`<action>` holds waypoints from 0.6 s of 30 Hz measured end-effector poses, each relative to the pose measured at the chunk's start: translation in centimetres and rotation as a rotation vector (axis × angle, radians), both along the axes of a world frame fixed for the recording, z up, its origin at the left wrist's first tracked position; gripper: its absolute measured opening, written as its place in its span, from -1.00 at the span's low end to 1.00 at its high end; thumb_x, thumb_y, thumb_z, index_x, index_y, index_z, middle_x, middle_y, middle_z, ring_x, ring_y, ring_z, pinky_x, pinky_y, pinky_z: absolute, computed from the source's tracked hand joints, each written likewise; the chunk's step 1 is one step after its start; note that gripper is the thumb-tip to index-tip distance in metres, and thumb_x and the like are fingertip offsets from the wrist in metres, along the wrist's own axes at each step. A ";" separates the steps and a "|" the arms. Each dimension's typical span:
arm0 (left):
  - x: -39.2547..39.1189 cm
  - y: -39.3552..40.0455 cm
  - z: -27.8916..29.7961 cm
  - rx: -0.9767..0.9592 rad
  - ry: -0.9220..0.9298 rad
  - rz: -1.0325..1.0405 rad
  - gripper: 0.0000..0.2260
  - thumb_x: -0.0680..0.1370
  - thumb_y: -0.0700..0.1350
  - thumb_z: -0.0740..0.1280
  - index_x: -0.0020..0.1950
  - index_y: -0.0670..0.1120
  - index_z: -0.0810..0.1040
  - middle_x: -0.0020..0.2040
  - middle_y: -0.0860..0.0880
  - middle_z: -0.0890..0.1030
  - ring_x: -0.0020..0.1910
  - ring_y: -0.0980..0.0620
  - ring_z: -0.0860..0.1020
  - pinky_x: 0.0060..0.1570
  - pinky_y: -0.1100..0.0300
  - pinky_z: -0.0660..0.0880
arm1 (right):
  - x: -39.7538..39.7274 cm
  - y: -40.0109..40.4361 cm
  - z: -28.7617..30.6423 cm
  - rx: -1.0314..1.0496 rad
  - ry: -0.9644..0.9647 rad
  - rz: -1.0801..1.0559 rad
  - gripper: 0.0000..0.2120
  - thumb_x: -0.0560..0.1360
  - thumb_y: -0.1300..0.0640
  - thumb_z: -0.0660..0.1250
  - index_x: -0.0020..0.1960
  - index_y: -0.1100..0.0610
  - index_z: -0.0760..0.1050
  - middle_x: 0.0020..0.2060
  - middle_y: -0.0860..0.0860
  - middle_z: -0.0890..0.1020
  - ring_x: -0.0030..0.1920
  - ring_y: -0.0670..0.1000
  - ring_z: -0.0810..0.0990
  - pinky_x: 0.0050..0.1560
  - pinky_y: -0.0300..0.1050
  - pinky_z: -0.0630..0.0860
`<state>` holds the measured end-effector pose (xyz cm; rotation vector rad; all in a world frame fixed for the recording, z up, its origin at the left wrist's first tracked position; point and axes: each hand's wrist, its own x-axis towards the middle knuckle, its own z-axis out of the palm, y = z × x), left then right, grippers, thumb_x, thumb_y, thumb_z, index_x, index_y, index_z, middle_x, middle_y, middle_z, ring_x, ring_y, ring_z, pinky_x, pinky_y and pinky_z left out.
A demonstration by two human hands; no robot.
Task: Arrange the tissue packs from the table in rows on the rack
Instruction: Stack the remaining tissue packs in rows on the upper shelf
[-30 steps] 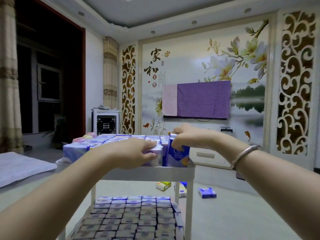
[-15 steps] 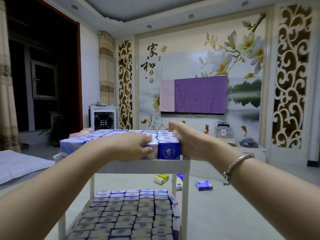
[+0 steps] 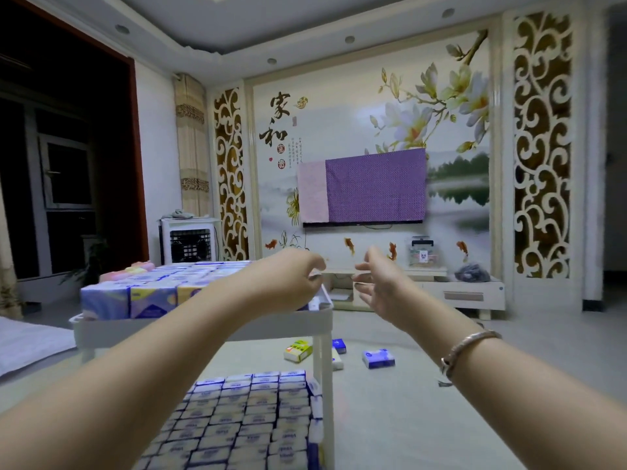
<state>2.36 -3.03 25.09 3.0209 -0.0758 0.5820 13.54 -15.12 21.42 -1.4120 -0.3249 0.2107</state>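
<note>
1. Living room with pale tiled floor [image 3: 424,401] and a flower mural wall [image 3: 373,113]; white plastic two-tier rack [image 3: 203,325] stands in front of the camera.
2. Top tier packed with rows of small blue, purple and white tissue packs [image 3: 152,296] standing on edge; a few pink and yellow packs [image 3: 130,271] at the far left corner.
3. Lower tier also full of rows of blue-and-white tissue packs [image 3: 244,415], labels up.
4. Left hand [image 3: 285,283] over the top tier's right end, fingers curled loosely downward, holding nothing; cannot tell whether the fingertips touch the packs.
5. Right hand [image 3: 380,286] in the air just right of the rack, apart from it, fingers spread and relaxed, holding nothing. Silver metal bracelet [image 3: 470,347] on that wrist.
6. Loose packs on the floor beyond the rack: yellow-green pack [image 3: 298,350], small blue pack [image 3: 339,346], blue pack [image 3: 378,358] further right.
7. Wall-mounted TV under a purple and pink cloth [image 3: 366,184]; low white TV cabinet [image 3: 458,293] below it.
8. White air cooler [image 3: 188,242] at left, near a dark window [image 3: 64,178].
</note>
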 end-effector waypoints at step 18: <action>22.5 -7.6 -22.5 -0.147 0.243 0.337 -0.61 0.56 -0.14 0.17 0.40 -0.05 0.28 0.39 -0.10 0.35 0.32 -0.18 0.37 0.21 0.02 0.37 | 14.6 -11.9 -21.9 -0.201 0.028 -0.235 -0.73 0.61 0.12 0.07 0.19 0.17 0.46 0.12 0.06 0.52 0.12 -0.01 0.44 0.06 -0.16 0.29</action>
